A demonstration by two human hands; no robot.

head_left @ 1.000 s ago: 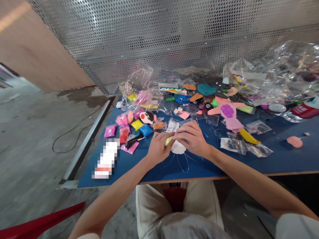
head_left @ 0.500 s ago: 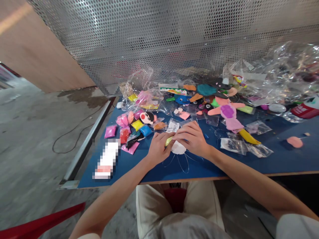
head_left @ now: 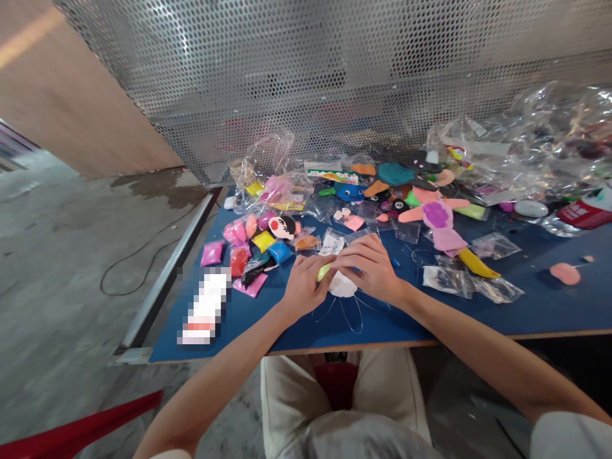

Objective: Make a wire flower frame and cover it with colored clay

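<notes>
Yellow-green piece (head_left: pixel 325 273) clamped in grip of left hand (head_left: pixel 305 284), near the table's front edge (head_left: pixel 315 348), looks half-shaped; right hand (head_left: pixel 370 266): can't tell, contact hidden; white piece (head_left: pixel 343 286) with wire loops (head_left: pixel 354 332) alongside, seems unfinished; pink figure (head_left: pixel 448 238), farther right, looks assembled

muted light, glare on plastic bags (head_left: pixel 535 121)

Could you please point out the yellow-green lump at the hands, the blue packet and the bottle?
Yellow-green lump (head_left: pixel 324 273): head view, middle of its visible part.
Blue packet (head_left: pixel 280 252): head view, middle of its upper face.
Bottle (head_left: pixel 586 210): head view, its red label.
</notes>
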